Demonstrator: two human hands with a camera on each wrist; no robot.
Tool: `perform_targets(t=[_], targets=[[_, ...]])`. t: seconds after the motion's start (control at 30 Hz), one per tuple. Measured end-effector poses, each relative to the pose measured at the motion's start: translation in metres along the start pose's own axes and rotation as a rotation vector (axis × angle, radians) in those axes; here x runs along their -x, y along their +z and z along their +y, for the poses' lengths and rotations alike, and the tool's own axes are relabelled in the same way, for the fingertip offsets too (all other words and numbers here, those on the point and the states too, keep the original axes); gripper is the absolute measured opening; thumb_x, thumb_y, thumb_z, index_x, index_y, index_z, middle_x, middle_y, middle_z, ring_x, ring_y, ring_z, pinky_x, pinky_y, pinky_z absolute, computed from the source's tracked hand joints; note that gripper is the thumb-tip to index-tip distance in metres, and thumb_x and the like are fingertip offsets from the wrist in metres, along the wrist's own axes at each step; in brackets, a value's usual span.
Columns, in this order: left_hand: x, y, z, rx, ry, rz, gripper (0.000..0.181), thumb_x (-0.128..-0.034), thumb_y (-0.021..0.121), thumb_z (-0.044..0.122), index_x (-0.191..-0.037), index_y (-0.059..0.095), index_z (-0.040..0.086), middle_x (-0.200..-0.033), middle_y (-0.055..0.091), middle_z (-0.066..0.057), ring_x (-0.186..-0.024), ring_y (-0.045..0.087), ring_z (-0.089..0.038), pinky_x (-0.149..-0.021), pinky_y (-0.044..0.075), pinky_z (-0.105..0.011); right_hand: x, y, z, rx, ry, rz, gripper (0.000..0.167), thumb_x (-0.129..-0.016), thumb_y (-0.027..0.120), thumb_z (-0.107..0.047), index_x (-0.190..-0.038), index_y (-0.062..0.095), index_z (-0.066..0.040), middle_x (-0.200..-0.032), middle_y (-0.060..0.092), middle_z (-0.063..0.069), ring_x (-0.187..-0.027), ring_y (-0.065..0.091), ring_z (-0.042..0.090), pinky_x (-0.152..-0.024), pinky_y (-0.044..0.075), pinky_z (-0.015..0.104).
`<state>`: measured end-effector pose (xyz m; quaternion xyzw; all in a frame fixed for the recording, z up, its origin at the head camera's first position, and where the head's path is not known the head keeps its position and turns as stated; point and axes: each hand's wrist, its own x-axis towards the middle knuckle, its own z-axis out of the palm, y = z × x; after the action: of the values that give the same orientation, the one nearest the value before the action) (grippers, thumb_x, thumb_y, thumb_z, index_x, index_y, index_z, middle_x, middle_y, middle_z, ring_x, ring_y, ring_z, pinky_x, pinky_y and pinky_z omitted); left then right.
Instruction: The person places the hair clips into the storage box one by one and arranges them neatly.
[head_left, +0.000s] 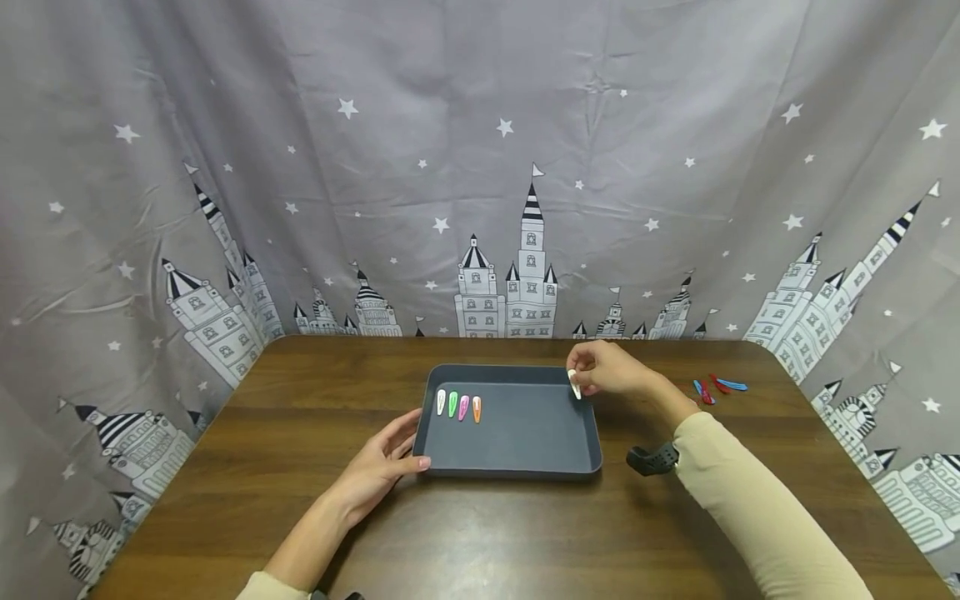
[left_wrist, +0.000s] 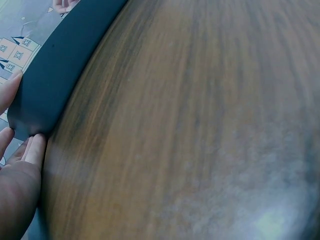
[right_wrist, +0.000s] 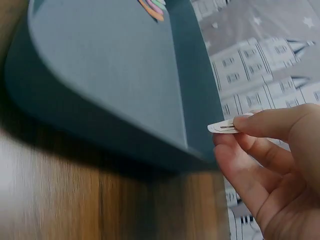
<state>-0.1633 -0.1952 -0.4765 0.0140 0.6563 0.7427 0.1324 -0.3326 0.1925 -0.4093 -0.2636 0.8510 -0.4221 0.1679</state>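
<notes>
In the head view a dark grey tray (head_left: 517, 433) holds four hair clips near its left end: white (head_left: 441, 402), green (head_left: 453, 404), pink (head_left: 463, 407) and orange (head_left: 477, 409). Over the tray's back right corner my right hand (head_left: 606, 367) pinches a white clip (head_left: 574, 384); the right wrist view shows this clip (right_wrist: 225, 127) between thumb and fingertips of the hand (right_wrist: 280, 165). My left hand (head_left: 381, 467) grips the tray's front left corner, thumb on the rim. In the left wrist view, fingers of that hand (left_wrist: 20, 175) touch the tray wall (left_wrist: 60, 65).
Blue clips (head_left: 732, 386) and red clips (head_left: 718, 384) lie in a small loose group on the wooden table (head_left: 510, 533), right of the tray. A grey curtain (head_left: 480, 108) printed with castles and stars hangs behind the table.
</notes>
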Motion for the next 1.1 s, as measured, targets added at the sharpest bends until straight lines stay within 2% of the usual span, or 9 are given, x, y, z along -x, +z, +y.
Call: perform_targets(t=[0.17,0.43,0.77,1.1], targets=[[0.001,-0.001,0.001,-0.003,-0.003,0.014,0.084,-0.0901,0.074,-0.006,-0.161,0.030,0.007,-0.168,0.023,-0.014,-0.154,0.021,-0.034,-0.116,0.029,-0.043,-0.015,0.016,-0.013,0.057,-0.031,-0.036,0.005,-0.094,0.068,0.003,-0.094,0.066,-0.002,-0.076,0.068,0.004,-0.067,0.067,0.016,-0.064,0.059,0.034],[0.002,-0.001,0.001,-0.011,-0.018,0.025,0.084,-0.0904,0.075,-0.003,-0.161,0.031,0.008,-0.168,0.023,-0.014,-0.154,0.021,-0.033,-0.112,0.035,-0.037,-0.033,0.038,-0.027,0.078,-0.039,-0.069,0.011,-0.092,0.070,0.005,-0.091,0.065,-0.005,-0.075,0.067,0.002,-0.067,0.069,0.016,-0.064,0.060,0.033],[0.000,0.000,-0.002,0.004,0.013,-0.011,0.085,-0.0905,0.072,-0.007,-0.162,0.027,0.006,-0.168,0.022,-0.016,-0.153,0.021,-0.034,-0.114,0.032,-0.038,-0.046,0.064,-0.038,0.010,-0.016,-0.131,0.011,-0.093,0.070,0.005,-0.091,0.064,-0.004,-0.078,0.066,0.007,-0.073,0.070,0.019,-0.066,0.061,0.034],[0.000,0.000,-0.001,0.004,0.012,-0.008,0.085,-0.0905,0.072,-0.006,-0.162,0.027,0.006,-0.169,0.021,-0.015,-0.154,0.020,-0.034,-0.115,0.030,-0.040,-0.060,0.078,-0.044,0.031,-0.014,-0.154,0.010,-0.094,0.071,0.003,-0.091,0.064,-0.004,-0.076,0.069,0.008,-0.070,0.071,0.021,-0.065,0.060,0.034]])
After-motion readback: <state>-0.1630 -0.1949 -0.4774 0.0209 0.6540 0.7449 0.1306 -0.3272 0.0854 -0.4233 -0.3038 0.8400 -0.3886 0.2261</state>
